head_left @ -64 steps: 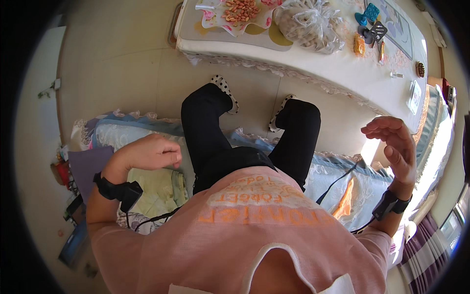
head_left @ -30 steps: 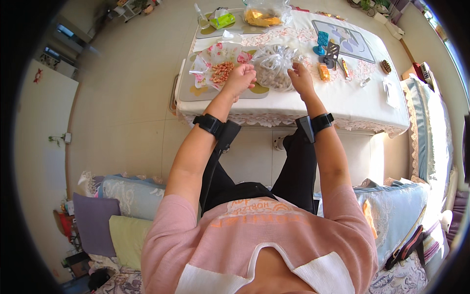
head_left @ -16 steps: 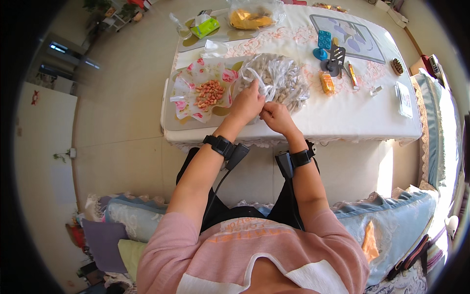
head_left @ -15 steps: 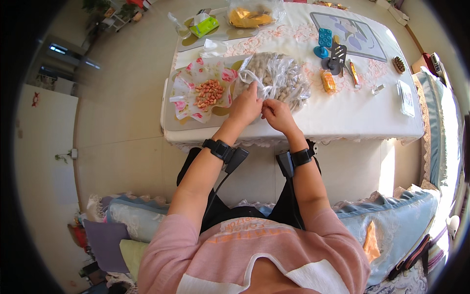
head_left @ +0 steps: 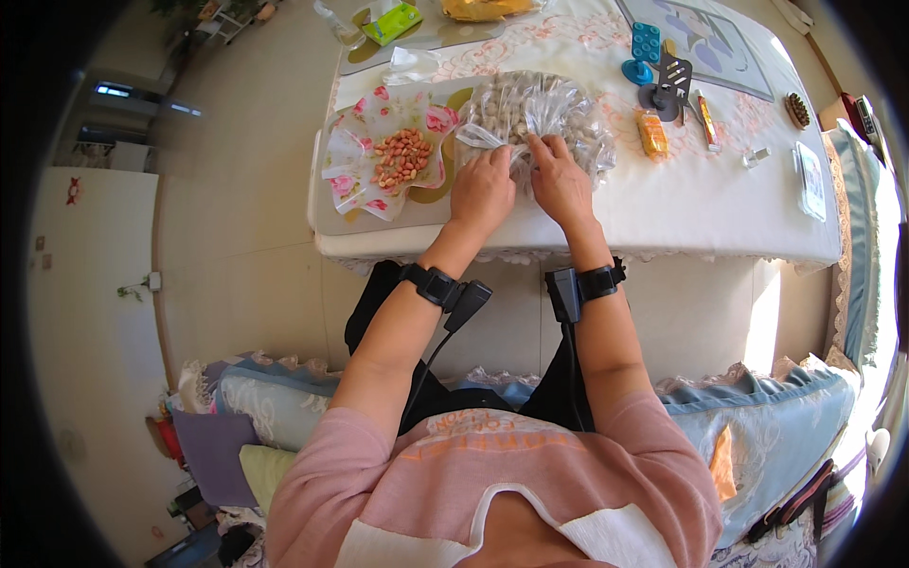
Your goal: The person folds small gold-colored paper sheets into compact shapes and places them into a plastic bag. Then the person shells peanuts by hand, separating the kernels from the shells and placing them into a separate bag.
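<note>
Left hand rests on the near left side of the clear plastic bag, fingers curled and pinching the twisted, gathered plastic at the bag's mouth. Right hand lies just beside it, touching the bag's near edge, fingertips pressed into the film; it appears to be gripping the plastic too, though the exact pinch is hidden under the fingers. Both wrists carry black strapped bands.

The bag is full of pale, in-shell peanuts and sits on the desk, near the front edge, directly ahead of the person. To its left, just beside it, a flowered sheet holds a small heap of shelled reddish peanuts. To the bag's right, apart from it: a small orange packet, blue and dark small items further back.

Judgement: the step in hand is working at the bag's mouth, both hands on the gathered plastic. The next move calls for the two hands to pull the film apart evenly, keeping the bag's weight down on the desk so that the contents do not spill toward the front edge.
</note>
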Motion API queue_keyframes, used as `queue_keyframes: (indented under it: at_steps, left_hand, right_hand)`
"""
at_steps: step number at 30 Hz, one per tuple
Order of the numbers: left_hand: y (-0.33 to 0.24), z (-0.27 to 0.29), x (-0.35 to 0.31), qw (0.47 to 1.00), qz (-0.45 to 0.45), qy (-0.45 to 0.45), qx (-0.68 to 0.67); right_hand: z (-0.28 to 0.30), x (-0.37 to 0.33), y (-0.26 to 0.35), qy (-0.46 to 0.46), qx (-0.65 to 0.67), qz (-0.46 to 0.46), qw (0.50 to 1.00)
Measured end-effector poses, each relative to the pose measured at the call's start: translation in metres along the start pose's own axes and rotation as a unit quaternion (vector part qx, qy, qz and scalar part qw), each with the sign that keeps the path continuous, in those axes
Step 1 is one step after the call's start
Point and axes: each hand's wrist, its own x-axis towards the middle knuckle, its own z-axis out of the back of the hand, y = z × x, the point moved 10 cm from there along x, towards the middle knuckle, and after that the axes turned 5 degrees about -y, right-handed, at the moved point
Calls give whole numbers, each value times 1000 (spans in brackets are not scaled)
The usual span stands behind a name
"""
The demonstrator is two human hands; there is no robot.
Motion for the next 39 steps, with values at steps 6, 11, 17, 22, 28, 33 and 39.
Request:
queue_keyframes:
  at_steps: [6, 11, 17, 22, 28, 33, 39]
  left_hand:
    - [7, 44, -24, 999, -2, -38, -29]
    - [30, 70, -35, 992, 47, -82, -86]
    - [5, 76, -33, 999, -19, -44, 0]
    - [-43, 58, -17, 993, -85, -73, 31]
    - [41, 36, -20, 908, 231, 11, -351]
    - [64, 22, -49, 767, 356, -32, -533]
    - [25, 63, -31, 905, 142, -116, -383]
  right_hand:
    - [23, 2, -10, -52, 6, 13, 999]
    - [52, -2, -14, -163, 82, 26, 983]
    - [69, -2, -46, -252, 260, -79, 929]
    - [65, 4, -24, -209, 292, 23, 933]
    - [66, 7, -78, -211, 536, -78, 814]
    - [53, -7, -120, -266, 579, -264, 724]
    - [129, -13, -60, -466, 341, -57, 814]
